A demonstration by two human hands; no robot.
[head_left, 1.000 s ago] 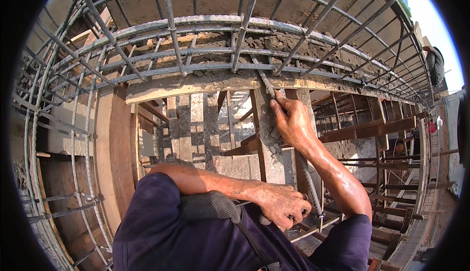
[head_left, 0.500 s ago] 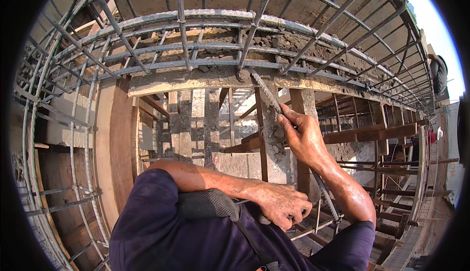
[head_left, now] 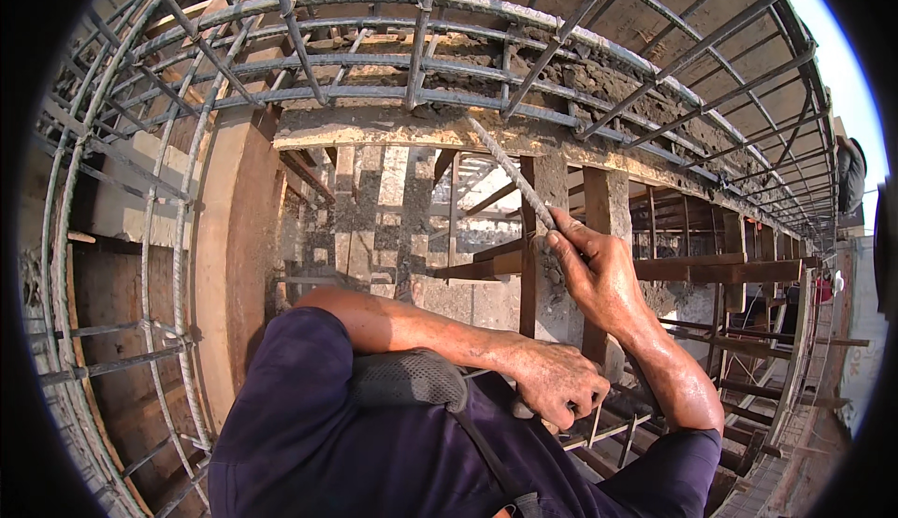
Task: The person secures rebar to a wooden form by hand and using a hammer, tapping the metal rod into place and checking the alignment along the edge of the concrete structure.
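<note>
My right hand [head_left: 595, 270] is closed round a ribbed steel bar [head_left: 510, 174]. The bar slants up and left from my fingers, its far end at the dirt-covered wooden plank [head_left: 374, 130] below the rebar cage. Close to my body, my left hand [head_left: 559, 385] is curled, its forearm lying across my chest. A small grey piece [head_left: 522, 410] shows beside the left fingers, but what they hold, if anything, is hidden. Lumps of dark soil or rubble [head_left: 603, 79] lie between the bars of the rebar cage [head_left: 374, 60].
An upright wooden board [head_left: 224, 247] and more rebar [head_left: 150, 284] stand at my left. Wooden beams [head_left: 720, 270] cross at the right. Through the gap in front, a sunlit, shadow-patterned surface [head_left: 374, 228] shows lower down. Another person [head_left: 849, 177] is at the far right.
The view has shifted, so the cage sits higher and further right. The bar's end has come away from the cage's lower bar toward the plank. Both hands keep their closed shape.
</note>
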